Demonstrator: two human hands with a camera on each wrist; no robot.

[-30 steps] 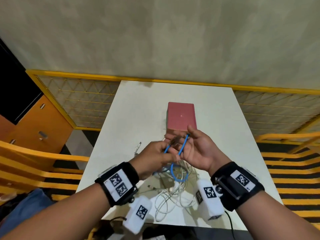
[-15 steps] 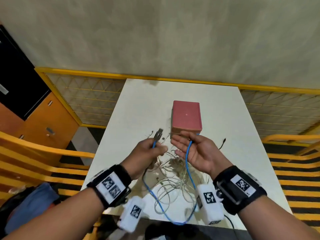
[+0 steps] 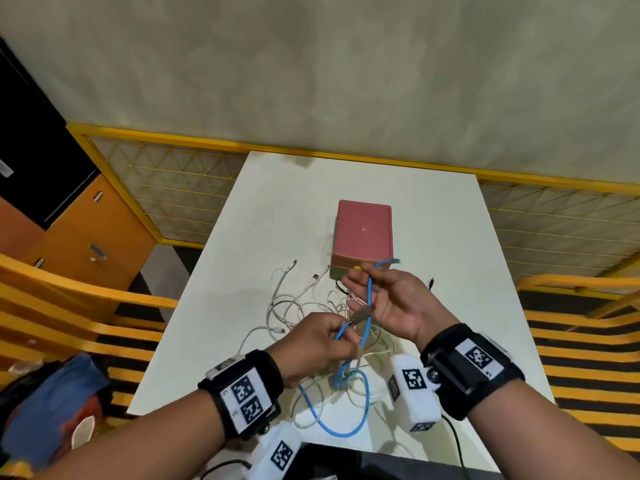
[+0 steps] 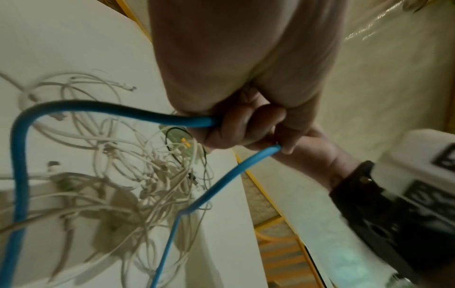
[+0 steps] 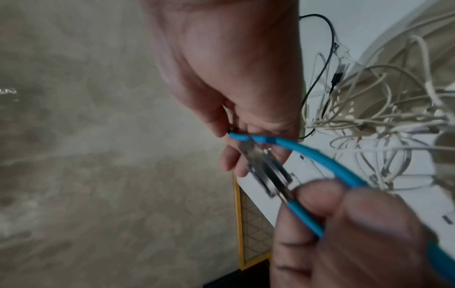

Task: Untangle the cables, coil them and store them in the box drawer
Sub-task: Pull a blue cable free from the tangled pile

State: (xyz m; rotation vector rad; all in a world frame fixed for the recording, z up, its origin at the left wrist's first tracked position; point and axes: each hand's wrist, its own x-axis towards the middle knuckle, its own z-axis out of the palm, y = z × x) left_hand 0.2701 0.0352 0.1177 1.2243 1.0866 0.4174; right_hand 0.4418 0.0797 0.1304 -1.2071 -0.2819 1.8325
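Observation:
A blue cable runs between both hands above the table. My left hand pinches it just behind its metal USB plug; the curled fingers show in the left wrist view. My right hand is palm up, with thumb and fingers pinching the cable higher up; a short bend sticks out past them. Slack hangs in a loop below the hands. A tangle of white cables lies on the white table. The red box stands just beyond my right hand.
A thin black cable runs into the white tangle, and a black plug lies to the right of my right hand. Yellow railings ring the table. An orange cabinet stands at the left.
My left hand has brought the plug end down and right, up to the right palm. The right fingers have curled onto the blue cable. The hanging loop is shorter.

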